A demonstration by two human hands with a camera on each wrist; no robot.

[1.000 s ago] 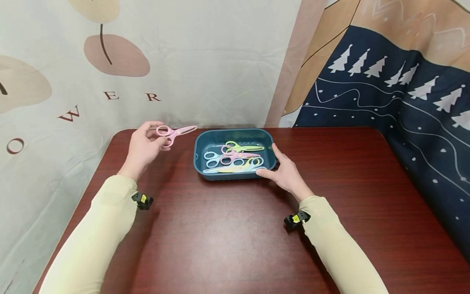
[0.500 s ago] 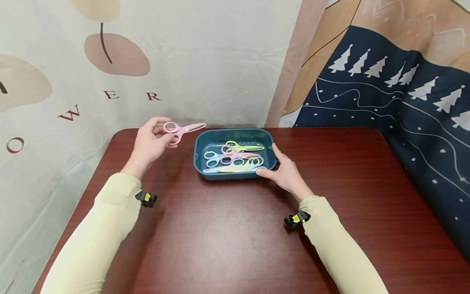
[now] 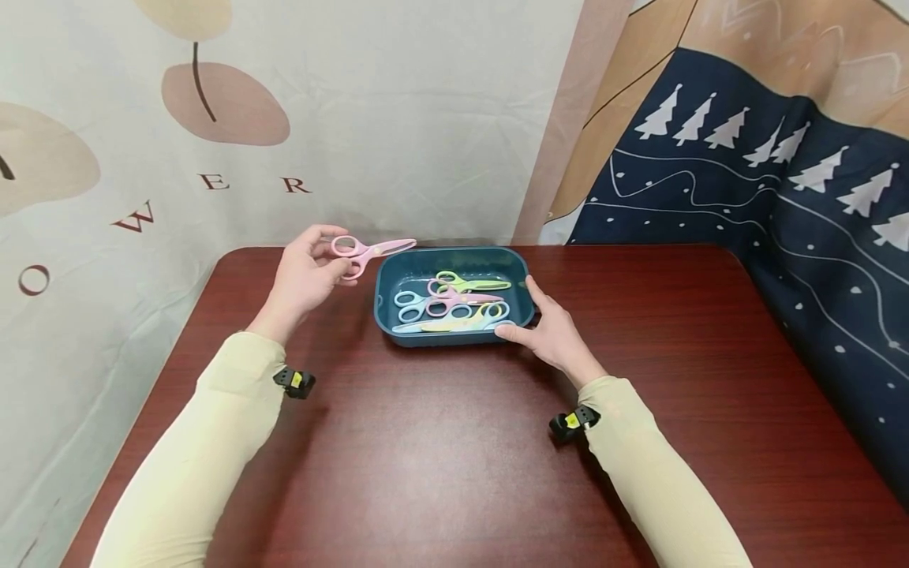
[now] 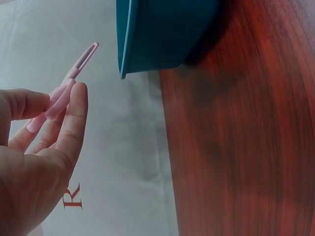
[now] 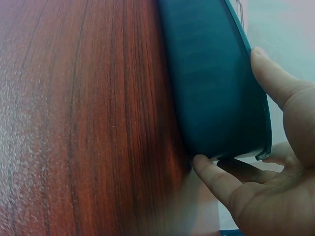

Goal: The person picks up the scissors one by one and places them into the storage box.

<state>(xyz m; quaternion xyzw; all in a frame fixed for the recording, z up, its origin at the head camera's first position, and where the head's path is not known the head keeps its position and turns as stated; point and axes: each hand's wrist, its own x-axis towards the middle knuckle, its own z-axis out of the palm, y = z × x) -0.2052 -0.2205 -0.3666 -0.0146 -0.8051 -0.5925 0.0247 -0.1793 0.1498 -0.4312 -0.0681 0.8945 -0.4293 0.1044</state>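
Note:
Pink scissors (image 3: 371, 252) are pinched by their handles between the thumb and fingers of my left hand (image 3: 305, 272). They are held above the table, blades pointing right, tips by the upper left corner of a dark teal plastic box (image 3: 454, 340). Inside the box lie several scissors: green scissors (image 3: 483, 285), another pink pair (image 3: 472, 300), and light blue and yellow ones overlapping at the front. My right hand (image 3: 554, 327) holds the box's right end, thumb on the front rim, fingers along the end wall. In the left wrist view the pink scissors (image 4: 61, 98) appear nearly edge-on.
The box stands at the back of a reddish-brown wooden table (image 3: 426, 450). Close behind is a pale printed cloth (image 3: 398, 118); a dark blue cloth with white trees (image 3: 696, 173) hangs at the right. Each wrist carries a small black camera (image 3: 294, 383).
My left hand has moved right with the pink scissors, bringing their tips from left of the box to its upper left corner. The right hand and the box have stayed put.

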